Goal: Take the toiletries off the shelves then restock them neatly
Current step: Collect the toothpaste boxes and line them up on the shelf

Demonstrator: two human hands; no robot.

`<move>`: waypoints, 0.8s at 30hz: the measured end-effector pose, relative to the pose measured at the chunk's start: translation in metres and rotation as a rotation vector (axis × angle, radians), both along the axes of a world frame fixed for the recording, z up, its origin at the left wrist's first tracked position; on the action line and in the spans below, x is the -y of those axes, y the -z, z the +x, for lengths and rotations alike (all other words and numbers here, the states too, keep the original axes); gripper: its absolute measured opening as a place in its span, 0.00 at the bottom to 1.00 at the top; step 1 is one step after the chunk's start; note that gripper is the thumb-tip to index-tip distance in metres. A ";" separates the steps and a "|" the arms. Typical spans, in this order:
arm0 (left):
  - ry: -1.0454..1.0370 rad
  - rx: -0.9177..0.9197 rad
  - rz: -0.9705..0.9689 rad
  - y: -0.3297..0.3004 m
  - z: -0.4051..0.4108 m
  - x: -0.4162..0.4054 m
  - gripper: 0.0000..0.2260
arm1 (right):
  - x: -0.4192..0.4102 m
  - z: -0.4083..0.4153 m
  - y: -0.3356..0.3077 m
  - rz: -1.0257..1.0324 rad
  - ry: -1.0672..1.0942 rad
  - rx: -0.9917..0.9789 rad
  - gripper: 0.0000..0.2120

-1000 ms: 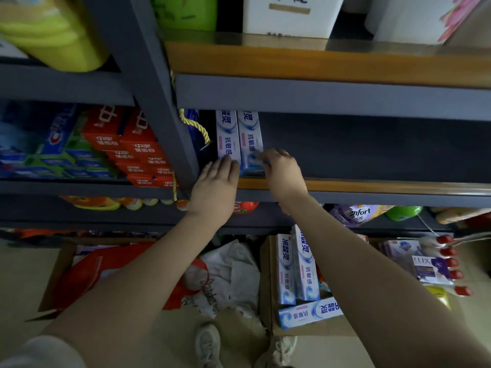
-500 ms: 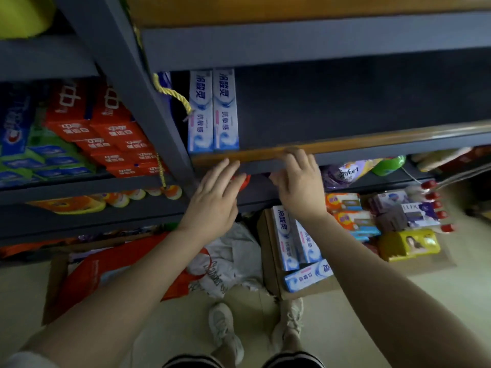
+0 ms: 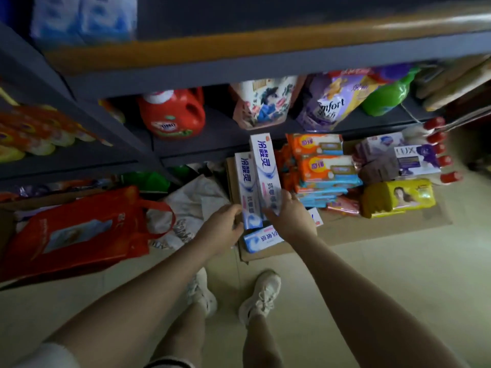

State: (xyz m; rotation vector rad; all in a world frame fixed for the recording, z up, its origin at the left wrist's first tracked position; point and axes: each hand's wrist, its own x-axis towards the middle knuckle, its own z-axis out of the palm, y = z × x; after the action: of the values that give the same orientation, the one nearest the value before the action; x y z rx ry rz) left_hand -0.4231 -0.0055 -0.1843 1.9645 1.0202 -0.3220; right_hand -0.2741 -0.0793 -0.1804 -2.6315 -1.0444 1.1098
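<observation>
The restocking half of the job looks to be in hand: both hands are down at the flattened cardboard on the floor, picking up toothpaste boxes to go back on the shelf. The left hand curls its fingers round the lower end of one upright toothpaste box, and the right hand pinches the lower end of a second, taller-standing box just beside it, thumb on the front face; the two boxes touch along their long sides. A third toothpaste box lies flat on the cardboard beneath the hands, and the white corner of something else peeks out past the right wrist, too hidden to name. So three toothpaste boxes are countable here, two gripped and one lying. Up on the orange-edged shelf blurred blue and white boxes already stand at the left end; I count two, though the blur makes that unsure. The next move, as I judge it, calls for lifting the pair together, keeping them parallel, and setting them upright next to those. Near the cardboard's far side sit a stack of orange and blue soap packs, whose number I cannot tell, one yellow pack and one purple soap box.
</observation>
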 end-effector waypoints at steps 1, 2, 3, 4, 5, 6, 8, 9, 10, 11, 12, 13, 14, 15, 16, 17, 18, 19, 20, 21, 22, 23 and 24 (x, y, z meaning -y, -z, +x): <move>-0.033 -0.012 -0.002 0.011 0.002 0.007 0.17 | -0.004 -0.003 0.007 0.006 -0.001 0.035 0.31; -0.073 -0.035 -0.002 0.023 0.005 0.012 0.18 | -0.007 -0.004 0.014 0.005 -0.004 0.072 0.33; -0.117 -0.063 0.001 0.034 0.006 0.018 0.19 | -0.010 -0.006 0.018 0.008 -0.010 0.115 0.34; -0.163 -0.093 0.004 0.044 0.009 0.023 0.21 | -0.012 -0.006 0.022 0.010 -0.019 0.144 0.32; -0.211 -0.116 0.008 0.054 0.012 0.028 0.23 | -0.013 -0.005 0.023 0.023 -0.030 0.161 0.30; -0.259 -0.129 0.012 0.062 0.016 0.033 0.25 | -0.012 -0.002 0.022 0.042 -0.038 0.161 0.28; -0.332 -0.133 0.028 0.074 0.027 0.040 0.30 | -0.004 0.004 0.016 0.104 -0.043 0.106 0.26; -0.358 -0.146 0.038 0.079 0.034 0.041 0.33 | 0.003 0.006 0.013 0.129 -0.047 0.055 0.26; -0.385 -0.167 0.045 0.083 0.040 0.041 0.34 | 0.010 0.007 0.008 0.145 -0.047 -0.010 0.26; -0.408 -0.183 0.065 0.086 0.046 0.040 0.34 | 0.018 0.008 0.004 0.157 -0.042 -0.073 0.24; -0.415 -0.199 0.094 0.089 0.051 0.039 0.33 | 0.025 0.009 0.000 0.173 -0.034 -0.123 0.22; -0.410 -0.217 0.127 0.091 0.055 0.038 0.34 | 0.032 0.010 -0.003 0.193 -0.022 -0.154 0.19; -0.404 -0.241 0.149 0.092 0.058 0.038 0.35 | 0.036 0.012 -0.003 0.216 -0.001 -0.174 0.17; -0.405 -0.263 0.156 0.094 0.059 0.038 0.37 | 0.039 0.015 -0.004 0.243 0.028 -0.189 0.16; -0.418 -0.286 0.152 0.094 0.059 0.038 0.38 | 0.040 0.019 -0.004 0.268 0.063 -0.205 0.15; -0.439 -0.308 0.135 0.094 0.057 0.037 0.37 | 0.040 0.022 -0.004 0.290 0.108 -0.229 0.15; -0.469 -0.320 0.108 0.092 0.054 0.035 0.34 | 0.038 0.025 -0.007 0.310 0.165 -0.261 0.16; -0.508 -0.311 0.080 0.089 0.049 0.031 0.30 | 0.036 0.026 -0.009 0.331 0.221 -0.289 0.16; -0.548 -0.273 0.059 0.082 0.043 0.026 0.24 | 0.033 0.028 -0.012 0.351 0.267 -0.306 0.16; -0.574 -0.213 0.044 0.073 0.036 0.021 0.18 | 0.030 0.029 -0.016 0.365 0.298 -0.316 0.16; -0.584 -0.151 0.024 0.060 0.029 0.016 0.13 | 0.028 0.029 -0.020 0.375 0.319 -0.331 0.16; -0.593 -0.097 -0.002 0.046 0.021 0.012 0.11 | 0.025 0.028 -0.026 0.386 0.332 -0.355 0.16; -0.606 -0.049 -0.025 0.029 0.013 0.009 0.09 | 0.023 0.026 -0.033 0.403 0.334 -0.381 0.16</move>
State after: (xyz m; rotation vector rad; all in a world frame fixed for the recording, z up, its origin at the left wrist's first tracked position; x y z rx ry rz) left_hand -0.4098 -0.0145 -0.2132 1.5357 1.5691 -0.0428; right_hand -0.2478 -0.1019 -0.1471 -2.0724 -0.6400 1.1205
